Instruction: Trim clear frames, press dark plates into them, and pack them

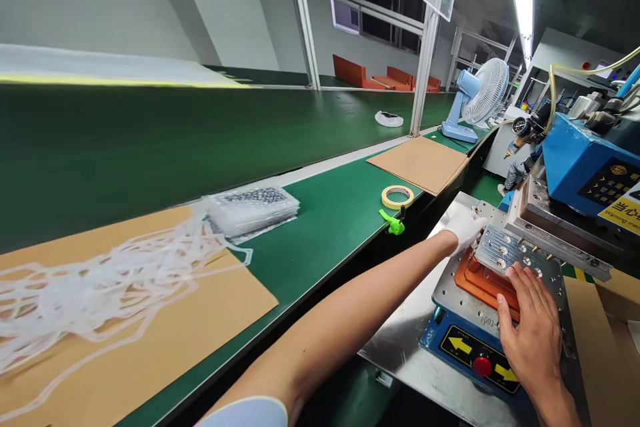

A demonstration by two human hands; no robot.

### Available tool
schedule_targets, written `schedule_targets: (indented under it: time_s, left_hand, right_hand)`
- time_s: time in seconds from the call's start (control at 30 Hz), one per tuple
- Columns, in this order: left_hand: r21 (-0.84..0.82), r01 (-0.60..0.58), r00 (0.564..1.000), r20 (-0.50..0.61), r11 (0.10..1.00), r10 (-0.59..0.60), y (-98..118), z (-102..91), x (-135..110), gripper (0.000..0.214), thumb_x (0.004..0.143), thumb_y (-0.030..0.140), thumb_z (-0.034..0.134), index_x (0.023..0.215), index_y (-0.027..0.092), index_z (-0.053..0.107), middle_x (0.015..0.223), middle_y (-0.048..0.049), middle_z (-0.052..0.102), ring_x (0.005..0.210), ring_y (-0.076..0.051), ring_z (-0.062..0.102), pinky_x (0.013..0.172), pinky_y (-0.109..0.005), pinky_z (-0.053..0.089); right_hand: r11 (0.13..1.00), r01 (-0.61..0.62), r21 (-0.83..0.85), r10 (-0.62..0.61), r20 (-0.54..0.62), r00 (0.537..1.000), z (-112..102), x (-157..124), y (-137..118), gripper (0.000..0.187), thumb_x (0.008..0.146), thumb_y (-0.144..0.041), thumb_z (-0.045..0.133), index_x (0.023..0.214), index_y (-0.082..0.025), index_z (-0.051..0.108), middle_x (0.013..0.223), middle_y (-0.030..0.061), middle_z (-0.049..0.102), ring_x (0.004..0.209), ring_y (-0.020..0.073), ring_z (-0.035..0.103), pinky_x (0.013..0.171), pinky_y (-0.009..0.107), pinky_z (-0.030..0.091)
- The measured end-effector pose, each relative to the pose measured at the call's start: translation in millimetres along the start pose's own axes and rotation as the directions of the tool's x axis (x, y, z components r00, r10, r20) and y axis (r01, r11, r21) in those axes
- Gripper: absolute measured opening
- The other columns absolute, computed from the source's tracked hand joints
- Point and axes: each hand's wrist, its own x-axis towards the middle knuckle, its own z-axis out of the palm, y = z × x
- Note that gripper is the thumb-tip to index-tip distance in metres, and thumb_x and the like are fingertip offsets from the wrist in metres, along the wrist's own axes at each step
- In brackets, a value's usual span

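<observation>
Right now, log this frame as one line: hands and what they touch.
left hand: gloved, on metal plate | right hand: bare, on metal plate | under plate: orange mold | nearby: tape roll

You are standing before a blue press head (585,160) whose yellow sticker (620,210) is reading "当心" and "Warning", while below it a blue base panel (475,353) is showing "START" and a steel plate (447,293) is bearing "503".

Gloved left hand (465,230) and bare right hand (530,333) extend forward.
</observation>
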Motion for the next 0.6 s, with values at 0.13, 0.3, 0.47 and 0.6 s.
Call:
schedule_targets:
  time_s: [0.13,0.3,0.47,0.6]
  left_hand:
    - [0.027,-0.03,0.998,-0.052,0.999,0.031,-6,-7.4,-5,0.015,0.098,0.025,0.055,0.085,0.02,0.06,0.059,0.0026,0.061,0.047,-0.013,0.056,0.053,-0.024,0.043]
    - [0.213,-0.097,0.98,-0.148,0.972,0.13,-6,-30.1,-19,0.015,0.096,0.024,0.058,0.083,0.02,0.065,0.079,-0.0046,0.072,0.073,-0.018,0.067,0.072,-0.026,0.048]
    - [0.321,-0.111,0.985,-0.091,0.941,0.148,0,-35.8,-28,0.027,0.097,0.034,0.059,0.075,0.019,0.064,0.08,-0.0085,0.073,0.08,-0.021,0.069,0.072,-0.027,0.048]
    - [0.279,-0.074,0.997,0.035,0.957,0.067,4,-20.0,-25,0.04,0.1,0.039,0.054,0.066,0.018,0.058,0.059,-0.005,0.064,0.052,-0.017,0.059,0.054,-0.026,0.044]
  right_hand:
    - [1.0,0.01,0.01,-0.01,0.008,1.0,0,0,1,0.044,0.108,-0.034,0.052,0.15,-0.019,0.055,0.15,0.0106,0.065,0.143,0.0298,0.057,0.119,0.052,0.046]
    - [1.0,-0.007,0.027,0.006,0.025,1.0,0,-1,2,0.045,0.107,-0.031,0.052,0.151,-0.019,0.054,0.152,0.0116,0.064,0.143,0.0302,0.057,0.119,0.054,0.046]
    - [0.999,-0.025,0.043,0.025,0.016,1.0,2,-3,2,0.045,0.107,-0.029,0.052,0.15,-0.018,0.055,0.154,0.0111,0.063,0.145,0.0296,0.056,0.121,0.054,0.045]
    - [0.997,-0.027,0.067,0.027,0.005,1.0,2,-5,4,0.045,0.106,-0.028,0.051,0.15,-0.018,0.057,0.153,0.0114,0.063,0.145,0.0306,0.056,0.12,0.055,0.046]
